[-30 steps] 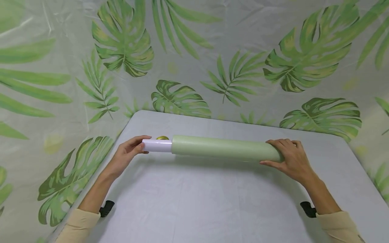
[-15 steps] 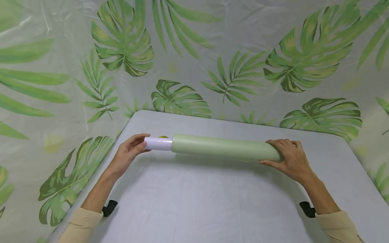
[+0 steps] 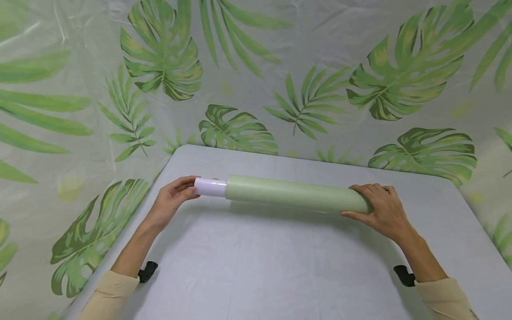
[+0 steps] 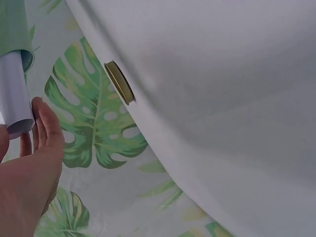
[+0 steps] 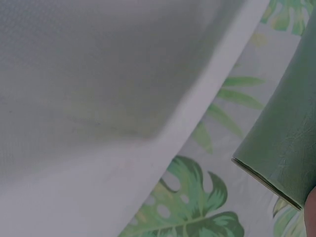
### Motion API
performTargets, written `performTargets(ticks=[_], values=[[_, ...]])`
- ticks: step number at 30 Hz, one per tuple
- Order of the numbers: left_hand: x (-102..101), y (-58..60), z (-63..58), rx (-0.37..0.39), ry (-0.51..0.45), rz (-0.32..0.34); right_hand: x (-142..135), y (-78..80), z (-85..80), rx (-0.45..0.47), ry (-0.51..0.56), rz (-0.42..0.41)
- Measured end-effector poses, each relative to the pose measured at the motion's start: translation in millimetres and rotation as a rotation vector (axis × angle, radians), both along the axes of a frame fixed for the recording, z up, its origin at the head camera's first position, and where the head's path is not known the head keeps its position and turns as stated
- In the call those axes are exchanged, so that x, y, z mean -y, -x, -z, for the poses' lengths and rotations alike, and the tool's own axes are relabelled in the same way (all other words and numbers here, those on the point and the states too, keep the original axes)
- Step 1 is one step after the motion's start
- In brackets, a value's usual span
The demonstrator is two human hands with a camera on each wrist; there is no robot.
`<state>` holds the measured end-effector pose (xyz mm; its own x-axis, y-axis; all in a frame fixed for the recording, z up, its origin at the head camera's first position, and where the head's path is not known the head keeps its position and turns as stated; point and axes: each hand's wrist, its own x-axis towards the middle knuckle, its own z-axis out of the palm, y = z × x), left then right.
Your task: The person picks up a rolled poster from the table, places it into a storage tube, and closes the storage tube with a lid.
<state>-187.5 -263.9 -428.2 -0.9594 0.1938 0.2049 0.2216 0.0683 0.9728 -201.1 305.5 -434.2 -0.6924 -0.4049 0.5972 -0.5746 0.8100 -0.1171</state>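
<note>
A thick pale green roll is held crosswise above the white table. From its left end sticks out a slimmer, glossy white roll, hollow at its free end in the left wrist view. My left hand pinches that free end between thumb and fingers. My right hand grips the right end of the green roll, thumb below and fingers over the top. The right wrist view shows a layered edge on the green roll; only a sliver of the hand appears there.
A round gold-coloured thing is on the table near its far edge, mostly hidden behind the white roll in the head view. A leaf-patterned sheet hangs behind the table. Black wrist mounts stick out inward from both forearms.
My left hand has moved right and slightly up, and less of the white roll sticks out of the green one. The green roll's left end has risen slightly; the right hand is nearly still.
</note>
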Motion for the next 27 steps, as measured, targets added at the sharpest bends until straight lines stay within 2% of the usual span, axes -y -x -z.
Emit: performTargets(ticks=[14, 27], values=[[-12.8, 5.2, 1.4, 0.028, 0.064, -0.039, 6.5, 2.4, 1.2, 0.018, -0.003, 0.011], [-27.2, 8.6, 6.8, 0.043, 0.036, -0.037, 10.4, 2.8, 4.5, 0.030, -0.016, 0.007]])
